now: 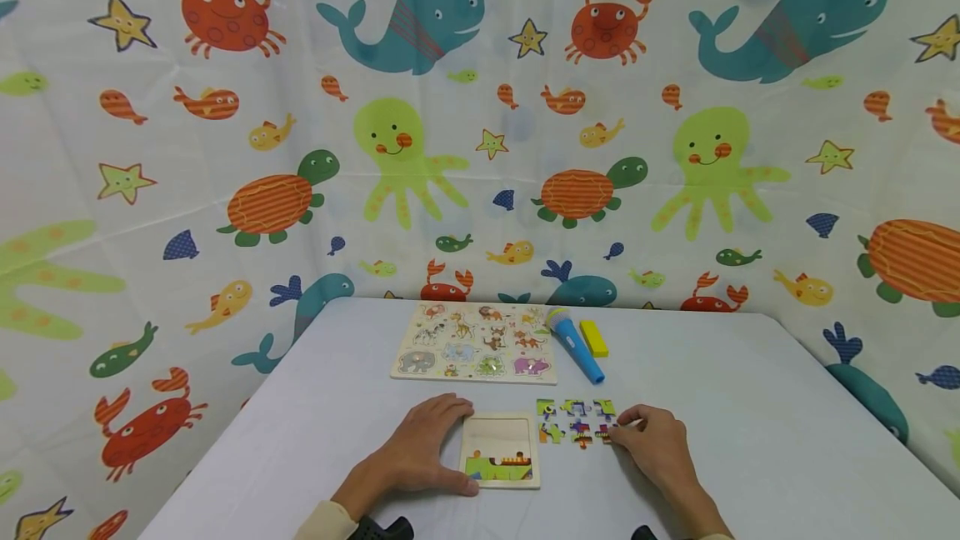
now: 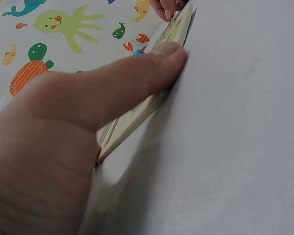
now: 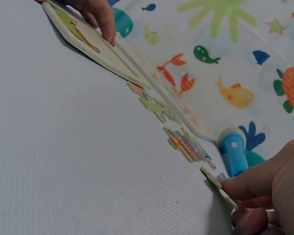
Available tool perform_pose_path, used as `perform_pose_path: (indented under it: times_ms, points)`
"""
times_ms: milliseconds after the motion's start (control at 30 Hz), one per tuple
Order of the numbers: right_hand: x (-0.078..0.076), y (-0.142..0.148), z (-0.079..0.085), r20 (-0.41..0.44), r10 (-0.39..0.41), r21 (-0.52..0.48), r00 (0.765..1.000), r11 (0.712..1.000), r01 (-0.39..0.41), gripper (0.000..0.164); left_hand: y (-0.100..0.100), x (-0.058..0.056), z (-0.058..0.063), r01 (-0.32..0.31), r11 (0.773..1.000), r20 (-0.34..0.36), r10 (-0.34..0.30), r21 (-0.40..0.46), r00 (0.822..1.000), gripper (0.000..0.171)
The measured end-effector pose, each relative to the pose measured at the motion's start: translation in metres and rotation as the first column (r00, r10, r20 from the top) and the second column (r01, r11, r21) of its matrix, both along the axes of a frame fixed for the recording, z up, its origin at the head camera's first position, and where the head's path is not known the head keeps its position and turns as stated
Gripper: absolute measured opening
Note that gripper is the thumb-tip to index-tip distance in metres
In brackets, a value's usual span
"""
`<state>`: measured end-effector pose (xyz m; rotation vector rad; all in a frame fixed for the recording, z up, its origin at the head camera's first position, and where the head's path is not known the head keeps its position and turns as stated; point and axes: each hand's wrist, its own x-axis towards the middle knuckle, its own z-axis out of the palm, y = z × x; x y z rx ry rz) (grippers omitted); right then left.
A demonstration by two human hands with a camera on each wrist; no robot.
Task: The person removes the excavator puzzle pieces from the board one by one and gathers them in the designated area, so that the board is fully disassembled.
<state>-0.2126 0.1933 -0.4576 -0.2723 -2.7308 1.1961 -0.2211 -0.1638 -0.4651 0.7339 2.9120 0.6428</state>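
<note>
A small wooden puzzle tray (image 1: 498,433) lies on the table, with joined puzzle pieces (image 1: 498,470) along its near side. My left hand (image 1: 422,450) holds the tray from the left, its thumb at the near edge and fingers at the far left corner. To the tray's right, several loose jigsaw pieces (image 1: 576,409) lie in two rows. At the right end of the nearer row, my right hand (image 1: 657,445) pinches a puzzle piece (image 3: 211,177) by its edge. That piece looks tilted in the right wrist view; the fingers cover part of it.
Behind the tray lies a wooden animal board (image 1: 474,343). A blue toy microphone (image 1: 579,348) with a yellow head and a yellow block (image 1: 594,338) lie beside it. White table (image 1: 750,415) surface extends to the right, and a sea-animal printed curtain (image 1: 480,190) hangs behind.
</note>
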Motion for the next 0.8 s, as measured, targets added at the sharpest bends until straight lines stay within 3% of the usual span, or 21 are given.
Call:
perform_pose_path:
  times_ms: [233, 800]
  points:
    - [0.0001, -0.0009, -0.0012, -0.012, -0.003, 0.051, 1.0, 0.999, 0.004, 0.017, 0.0003, -0.0006, -0.0012, -0.009, 1.0, 0.007, 0.009, -0.002, 1.0, 0.108]
    - [-0.0002, -0.0015, -0.0035, -0.018, -0.009, 0.057, 1.0, 0.998, 0.01, 0.018, -0.001, -0.0011, -0.0015, 0.003, 1.0, 0.011, -0.003, 0.002, 1.0, 0.107]
